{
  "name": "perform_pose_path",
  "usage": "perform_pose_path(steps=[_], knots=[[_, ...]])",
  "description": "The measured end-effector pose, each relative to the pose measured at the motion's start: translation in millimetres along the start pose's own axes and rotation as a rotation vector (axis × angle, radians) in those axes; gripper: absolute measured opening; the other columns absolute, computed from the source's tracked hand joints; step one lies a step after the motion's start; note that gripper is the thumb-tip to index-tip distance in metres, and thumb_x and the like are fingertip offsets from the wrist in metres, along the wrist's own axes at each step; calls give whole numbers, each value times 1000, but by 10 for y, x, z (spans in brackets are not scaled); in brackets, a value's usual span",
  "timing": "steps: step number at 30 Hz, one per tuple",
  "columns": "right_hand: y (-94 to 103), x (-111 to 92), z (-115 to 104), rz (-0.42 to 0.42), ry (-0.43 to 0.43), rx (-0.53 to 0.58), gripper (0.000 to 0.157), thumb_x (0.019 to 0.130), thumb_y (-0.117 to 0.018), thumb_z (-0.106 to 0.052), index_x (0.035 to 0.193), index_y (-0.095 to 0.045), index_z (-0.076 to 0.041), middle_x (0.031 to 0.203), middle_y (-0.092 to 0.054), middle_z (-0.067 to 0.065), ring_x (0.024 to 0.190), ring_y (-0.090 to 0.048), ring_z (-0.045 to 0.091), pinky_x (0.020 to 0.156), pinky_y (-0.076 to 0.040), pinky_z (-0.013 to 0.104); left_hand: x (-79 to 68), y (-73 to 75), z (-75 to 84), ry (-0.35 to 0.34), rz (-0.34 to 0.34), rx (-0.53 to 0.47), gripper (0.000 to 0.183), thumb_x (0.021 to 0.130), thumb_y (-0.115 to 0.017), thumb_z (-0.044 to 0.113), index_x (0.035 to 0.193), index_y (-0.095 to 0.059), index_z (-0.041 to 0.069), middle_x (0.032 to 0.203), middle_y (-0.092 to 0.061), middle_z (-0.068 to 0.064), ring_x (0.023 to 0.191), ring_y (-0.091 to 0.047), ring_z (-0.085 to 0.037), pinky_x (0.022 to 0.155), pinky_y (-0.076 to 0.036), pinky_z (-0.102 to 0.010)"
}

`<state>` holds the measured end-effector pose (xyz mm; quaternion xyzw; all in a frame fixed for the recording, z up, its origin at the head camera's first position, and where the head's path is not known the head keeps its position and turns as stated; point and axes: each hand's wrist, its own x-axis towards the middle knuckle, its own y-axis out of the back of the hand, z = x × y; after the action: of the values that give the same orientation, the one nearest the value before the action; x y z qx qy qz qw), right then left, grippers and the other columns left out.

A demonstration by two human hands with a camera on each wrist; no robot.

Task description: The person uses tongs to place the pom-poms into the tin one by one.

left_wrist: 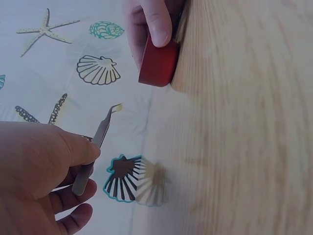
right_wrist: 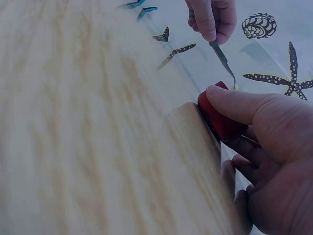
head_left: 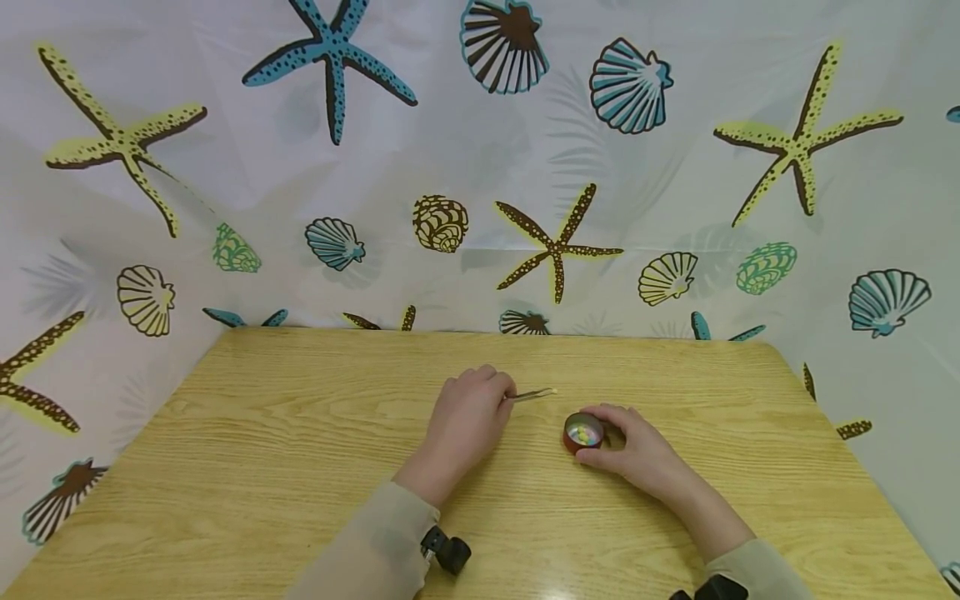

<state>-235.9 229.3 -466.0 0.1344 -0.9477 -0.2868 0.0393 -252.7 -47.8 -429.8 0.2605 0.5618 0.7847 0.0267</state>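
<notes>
Pinched between the thumb and fingers of my left hand (head_left: 471, 412) is a pair of metal tweezers (left_wrist: 99, 139) with bent tips. A tiny yellow piece (left_wrist: 119, 107) sits at those tips, above the table and to the left of a small round red container (head_left: 573, 447). My right hand (head_left: 637, 450) grips the container from its right side, thumb near and fingers on the far side. Several small coloured pieces (head_left: 582, 434) in yellow, pink and green lie inside, seen from the head view. In the right wrist view the red container (right_wrist: 220, 117) hides its contents.
A wooden table (head_left: 300, 433) lies under both hands. Behind it and at both sides hangs a pale cloth (head_left: 420, 158) printed with starfish and shells. Small black devices (head_left: 447, 550) are strapped at the sleeves.
</notes>
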Motion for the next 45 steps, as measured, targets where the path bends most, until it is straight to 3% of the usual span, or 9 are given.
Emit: perform_pose_path(steps=[16, 22, 29, 36, 45], knots=[[-9, 0, 4, 3, 3, -2, 63, 95, -91, -32, 150, -67, -15, 155, -61, 14, 164, -20, 51, 130, -11, 69, -139, 91, 182, -64, -27, -22, 4, 102, -83, 15, 105, -80, 16, 97, -70, 3, 86, -64, -20, 79, -53, -41], [-5, -7, -9, 5, 5, -7, 63, 95, -91, -34, 150, -67, -16, 157, -60, 14, 162, -26, 50, 129, -16, 69, -165, 74, 244, -74, -52, 1, 4, 104, -81, 18, 107, -80, 17, 96, -69, 4, 86, -63, -20, 81, -52, -40], [-1, -6, -5, 1, 5, 0, 61, 96, -90, -34, 150, -68, -18, 157, -60, 12, 161, -30, 48, 128, -21, 69, -186, 38, 256, -89, -70, 11, 4, 103, -82, 19, 107, -80, 17, 97, -70, 4, 88, -65, -19, 82, -53, -42], [-1, -2, -1, -9, 11, 19, 61, 96, -90, -33, 150, -67, -16, 157, -59, 15, 161, -30, 47, 130, -14, 69, -216, 1, 250, -116, -62, 28, 4, 104, -81, 20, 107, -80, 18, 97, -70, 4, 88, -65, -19, 81, -53, -41], [-6, 3, 4, -1, 16, 2, 61, 96, -91, -34, 149, -68, -17, 154, -62, 12, 159, -34, 47, 128, -21, 69, -223, -13, 248, -117, -60, 35, 4, 104, -82, 21, 106, -80, 18, 97, -69, 5, 88, -65, -19, 80, -53, -40]])
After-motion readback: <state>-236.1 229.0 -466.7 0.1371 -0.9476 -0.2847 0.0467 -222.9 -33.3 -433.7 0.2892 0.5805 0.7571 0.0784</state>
